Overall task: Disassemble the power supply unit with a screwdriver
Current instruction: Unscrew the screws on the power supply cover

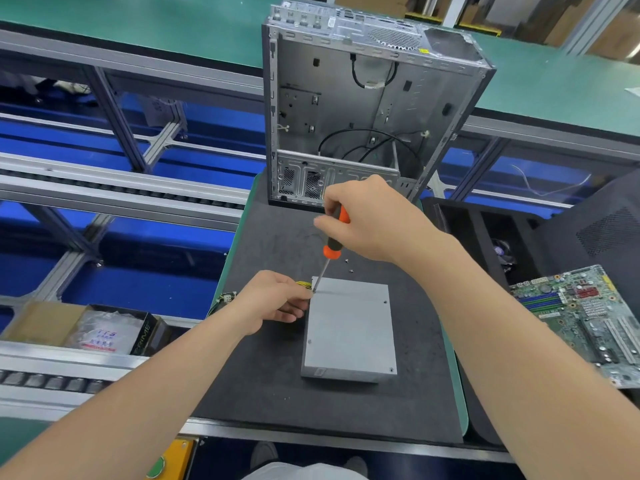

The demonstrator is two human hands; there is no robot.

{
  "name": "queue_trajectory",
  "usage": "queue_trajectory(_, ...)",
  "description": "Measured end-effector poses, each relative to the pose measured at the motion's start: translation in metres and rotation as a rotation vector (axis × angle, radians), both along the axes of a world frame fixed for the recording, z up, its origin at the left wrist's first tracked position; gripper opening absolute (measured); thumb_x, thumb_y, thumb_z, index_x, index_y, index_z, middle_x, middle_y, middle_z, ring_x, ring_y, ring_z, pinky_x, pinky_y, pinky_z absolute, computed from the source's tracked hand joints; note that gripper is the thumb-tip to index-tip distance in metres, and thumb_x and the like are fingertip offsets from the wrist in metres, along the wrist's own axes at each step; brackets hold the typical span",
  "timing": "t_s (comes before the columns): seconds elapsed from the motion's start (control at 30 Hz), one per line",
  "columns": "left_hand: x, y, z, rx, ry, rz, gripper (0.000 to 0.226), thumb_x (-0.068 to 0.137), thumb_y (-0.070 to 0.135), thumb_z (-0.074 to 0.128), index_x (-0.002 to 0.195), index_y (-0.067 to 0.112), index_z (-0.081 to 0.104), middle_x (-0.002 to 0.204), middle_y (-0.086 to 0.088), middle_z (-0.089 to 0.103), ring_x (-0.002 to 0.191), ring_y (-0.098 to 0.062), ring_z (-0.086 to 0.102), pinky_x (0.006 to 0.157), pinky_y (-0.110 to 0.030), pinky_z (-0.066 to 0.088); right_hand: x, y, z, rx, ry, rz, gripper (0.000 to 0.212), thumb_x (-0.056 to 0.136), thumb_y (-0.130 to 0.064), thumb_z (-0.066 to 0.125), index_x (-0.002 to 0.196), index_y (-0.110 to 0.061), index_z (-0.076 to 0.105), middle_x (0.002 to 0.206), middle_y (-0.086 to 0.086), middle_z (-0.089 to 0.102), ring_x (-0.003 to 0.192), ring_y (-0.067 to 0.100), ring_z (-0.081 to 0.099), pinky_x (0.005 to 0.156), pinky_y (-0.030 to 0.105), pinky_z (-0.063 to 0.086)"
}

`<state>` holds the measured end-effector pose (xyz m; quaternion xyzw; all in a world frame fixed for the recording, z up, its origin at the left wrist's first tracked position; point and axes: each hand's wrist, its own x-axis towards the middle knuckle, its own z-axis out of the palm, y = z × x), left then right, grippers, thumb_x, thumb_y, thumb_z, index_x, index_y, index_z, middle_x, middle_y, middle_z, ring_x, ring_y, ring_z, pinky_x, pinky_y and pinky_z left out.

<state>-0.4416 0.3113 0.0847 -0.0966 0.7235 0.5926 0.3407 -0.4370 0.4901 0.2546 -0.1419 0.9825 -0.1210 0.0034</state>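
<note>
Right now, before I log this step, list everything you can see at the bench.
power supply unit: 1, grey, centre of mat
screwdriver: 1, orange-black handle, tip at unit's far left corner
loose screws: 2, silver, on mat beyond unit
wire bundle: 1, yellow-black, left of unit
mat: 1, black, under unit and case
computer case: 1, grey, open, upright at mat's far end
motherboard: 1, green, right of mat
cardboard box: 1, brown, lower left
left hand: 1, holds unit's far left corner
right hand: 1, grips screwdriver handle

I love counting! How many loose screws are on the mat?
2: one screw right of the screwdriver shaft, another screw just nearer the power supply. More may be hidden.
</note>
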Motion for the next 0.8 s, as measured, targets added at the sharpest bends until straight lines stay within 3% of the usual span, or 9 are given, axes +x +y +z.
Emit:
queue_trajectory(0.07,0.0,0.0,0.0,-0.003,0.0,-0.002,0.016,0.086,0.018,0.083,0.093,0.004,0.079,0.087,-0.015,0.08,0.068,-0.019,0.073,0.062,-0.028,0.06,0.0,0.003,0.005,-0.053,-0.063,0.042,0.002,0.091,-0.025,0.065,0.091,-0.025,0.063,0.074,-0.015,0.063,0.081,0.006,0.058,0.065,0.031,0.045)
queue_trajectory(0.13,0.0,0.001,0.001,-0.005,0.001,-0.001,0.016,0.087,0.018,0.083,0.093,0.004,0.078,0.087,-0.015,0.079,0.067,-0.019,0.072,0.062,-0.028,0.06,0.002,0.008,0.012,-0.08,-0.133,0.072,0.02,0.082,-0.017,0.067,0.098,-0.03,0.064,0.07,-0.016,0.063,0.073,-0.001,0.055,0.061,0.029,0.044)
queue_trajectory(0.23,0.0,0.001,0.001,-0.008,0.004,0.001,0.016,0.087,0.018,0.083,0.093,0.003,0.078,0.086,-0.015,0.079,0.068,-0.019,0.072,0.061,-0.027,0.059,0.003,0.006,0.011,-0.034,-0.103,0.018,0.021,0.083,-0.032,0.071,0.1,-0.026,0.059,0.077,-0.012,0.061,0.076,0.007,0.055,0.064,0.035,0.049)
queue_trajectory(0.3,0.0,0.002,0.001,-0.01,0.005,0.001,0.017,0.087,0.018,0.083,0.094,0.004,0.078,0.087,-0.015,0.079,0.068,-0.019,0.072,0.061,-0.027,0.059,0.003,0.003,0.006,0.075,-0.026,-0.084,0.037,0.092,-0.055,0.063,0.094,-0.019,0.057,0.084,0.0,0.061,0.082,0.023,0.058,0.067,0.039,0.053)
queue_trajectory(0.33,0.0,0.001,0.001,-0.013,0.005,0.001,0.017,0.087,0.019,0.083,0.094,0.004,0.078,0.087,-0.015,0.08,0.069,-0.019,0.072,0.061,-0.028,0.059,0.002,0.002,0.004,0.096,-0.006,-0.103,0.041,0.095,-0.058,0.059,0.091,-0.017,0.057,0.085,0.004,0.061,0.082,0.027,0.058,0.068,0.04,0.053)
queue_trajectory(0.43,0.001,0.001,0.002,-0.012,0.008,-0.002,0.017,0.087,0.018,0.083,0.094,0.003,0.078,0.087,-0.015,0.08,0.068,-0.019,0.072,0.061,-0.027,0.059,0.002,0.004,0.008,-0.011,-0.082,-0.013,0.011,0.09,-0.032,0.067,0.091,-0.022,0.062,0.08,-0.008,0.065,0.083,0.015,0.06,0.066,0.036,0.052)
queue_trajectory(0.5,0.001,0.001,0.002,-0.013,0.013,-0.006,0.016,0.087,0.018,0.083,0.092,0.004,0.078,0.087,-0.015,0.08,0.069,-0.019,0.072,0.06,-0.027,0.059,0.004,0.009,0.013,-0.06,-0.152,0.022,0.019,0.08,-0.02,0.071,0.095,-0.026,0.063,0.073,-0.017,0.065,0.076,0.002,0.057,0.061,0.03,0.046)
queue_trajectory(0.67,0.0,0.0,0.002,-0.01,0.024,-0.006,0.015,0.087,0.017,0.083,0.091,0.003,0.078,0.087,-0.015,0.079,0.069,-0.019,0.072,0.062,-0.027,0.059,0.003,0.009,0.004,-0.024,-0.036,-0.026,0.022,0.092,-0.044,0.067,0.094,-0.022,0.061,0.079,-0.012,0.062,0.078,0.008,0.054,0.06,0.031,0.045)
queue_trajectory(0.8,0.0,-0.001,0.001,-0.005,0.024,-0.006,0.015,0.087,0.017,0.084,0.091,0.003,0.079,0.088,-0.015,0.08,0.07,-0.019,0.072,0.064,-0.027,0.059,0.003,0.009,0.004,-0.099,-0.06,-0.007,0.013,0.085,-0.026,0.071,0.095,-0.022,0.063,0.08,-0.01,0.063,0.073,0.005,0.052,0.061,0.031,0.044)
